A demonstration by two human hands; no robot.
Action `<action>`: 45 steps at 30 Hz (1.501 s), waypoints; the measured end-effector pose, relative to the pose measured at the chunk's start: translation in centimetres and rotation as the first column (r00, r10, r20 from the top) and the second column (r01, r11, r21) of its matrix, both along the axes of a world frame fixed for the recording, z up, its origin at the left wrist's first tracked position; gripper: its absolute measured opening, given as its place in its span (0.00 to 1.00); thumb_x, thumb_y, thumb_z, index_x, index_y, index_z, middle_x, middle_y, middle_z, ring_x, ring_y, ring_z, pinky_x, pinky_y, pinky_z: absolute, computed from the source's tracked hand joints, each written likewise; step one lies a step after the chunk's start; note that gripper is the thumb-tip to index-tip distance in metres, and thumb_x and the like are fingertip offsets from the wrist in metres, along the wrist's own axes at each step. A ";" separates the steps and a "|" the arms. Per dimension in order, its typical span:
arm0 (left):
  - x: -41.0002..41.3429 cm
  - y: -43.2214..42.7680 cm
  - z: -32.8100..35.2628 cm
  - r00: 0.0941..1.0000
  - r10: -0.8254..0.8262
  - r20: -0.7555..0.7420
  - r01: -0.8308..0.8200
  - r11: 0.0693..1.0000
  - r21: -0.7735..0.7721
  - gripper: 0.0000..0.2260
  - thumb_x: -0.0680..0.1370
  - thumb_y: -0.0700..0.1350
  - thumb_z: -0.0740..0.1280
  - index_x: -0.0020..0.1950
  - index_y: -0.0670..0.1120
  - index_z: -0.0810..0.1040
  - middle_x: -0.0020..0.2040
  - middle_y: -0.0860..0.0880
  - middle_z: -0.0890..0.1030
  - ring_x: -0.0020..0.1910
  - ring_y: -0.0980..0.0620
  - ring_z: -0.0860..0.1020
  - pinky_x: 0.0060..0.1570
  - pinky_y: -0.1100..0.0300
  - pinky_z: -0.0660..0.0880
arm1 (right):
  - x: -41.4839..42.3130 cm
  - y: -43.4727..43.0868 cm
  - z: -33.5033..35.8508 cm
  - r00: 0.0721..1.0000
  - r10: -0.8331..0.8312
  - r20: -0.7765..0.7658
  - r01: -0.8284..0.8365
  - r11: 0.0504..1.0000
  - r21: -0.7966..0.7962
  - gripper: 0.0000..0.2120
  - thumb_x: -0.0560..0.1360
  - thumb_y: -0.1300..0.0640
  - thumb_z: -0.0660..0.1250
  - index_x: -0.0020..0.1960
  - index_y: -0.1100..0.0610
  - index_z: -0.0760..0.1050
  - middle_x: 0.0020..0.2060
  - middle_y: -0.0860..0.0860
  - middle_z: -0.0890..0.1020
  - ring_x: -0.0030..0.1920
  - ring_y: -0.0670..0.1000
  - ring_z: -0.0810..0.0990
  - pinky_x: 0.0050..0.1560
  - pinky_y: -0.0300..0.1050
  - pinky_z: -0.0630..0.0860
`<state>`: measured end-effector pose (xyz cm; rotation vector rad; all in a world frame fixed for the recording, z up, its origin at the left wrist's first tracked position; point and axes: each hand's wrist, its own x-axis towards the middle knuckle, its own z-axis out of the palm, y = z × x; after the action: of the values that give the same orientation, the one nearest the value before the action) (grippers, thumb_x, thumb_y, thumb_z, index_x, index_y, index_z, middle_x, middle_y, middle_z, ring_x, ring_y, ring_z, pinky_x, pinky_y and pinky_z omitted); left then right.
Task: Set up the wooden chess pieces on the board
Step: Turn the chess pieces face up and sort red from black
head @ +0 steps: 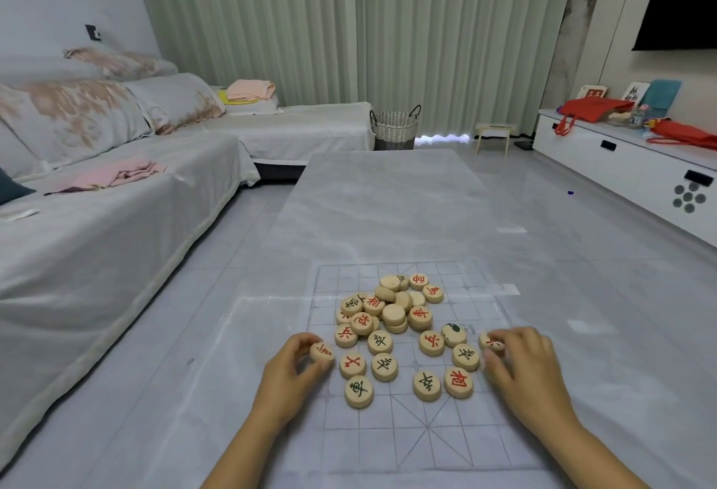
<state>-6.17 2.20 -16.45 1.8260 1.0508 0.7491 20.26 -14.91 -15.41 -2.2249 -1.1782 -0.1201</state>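
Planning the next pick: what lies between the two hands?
Head view: several loose pieces lie face up on the board between the left hand, gripping a left-edge piece, and the right hand, gripping a right-edge piece.

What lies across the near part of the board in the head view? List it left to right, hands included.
From the left: left hand → pinched red piece → near black piece → second black piece → near red piece → gripped red piece → right hand.
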 end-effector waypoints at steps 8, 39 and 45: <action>0.1 0.1 -0.4 0.983 0.110 -0.149 -0.076 0.973 0.218 0.21 0.71 0.44 0.72 0.62 0.50 0.72 0.53 0.55 0.76 0.57 0.54 0.72 0.61 0.58 0.69 | -4.7 10.3 2.1 0.927 0.345 0.147 -0.317 0.930 -0.185 0.18 0.76 0.50 0.60 0.65 0.53 0.69 0.65 0.49 0.70 0.66 0.52 0.64 0.66 0.47 0.59; 0.2 -0.3 -0.6 0.970 0.120 -0.211 -0.052 0.952 0.301 0.16 0.71 0.45 0.72 0.57 0.49 0.77 0.53 0.54 0.78 0.54 0.53 0.73 0.58 0.56 0.72 | 5.5 4.5 0.9 0.814 -0.146 -0.562 0.204 0.978 0.041 0.12 0.78 0.56 0.59 0.55 0.59 0.78 0.53 0.57 0.81 0.53 0.58 0.76 0.58 0.55 0.72; 0.2 -0.1 -0.7 0.971 0.131 -0.200 -0.066 0.951 0.301 0.16 0.70 0.45 0.72 0.57 0.50 0.76 0.50 0.56 0.76 0.53 0.54 0.73 0.57 0.56 0.72 | 5.4 6.0 0.5 0.885 -0.259 -0.386 0.239 0.966 -0.101 0.05 0.78 0.53 0.60 0.45 0.52 0.71 0.46 0.53 0.80 0.46 0.54 0.74 0.58 0.52 0.68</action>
<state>-5.96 2.13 -17.18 2.1601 1.2329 0.8114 25.66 -8.87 -14.89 -2.2943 -0.6794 0.2526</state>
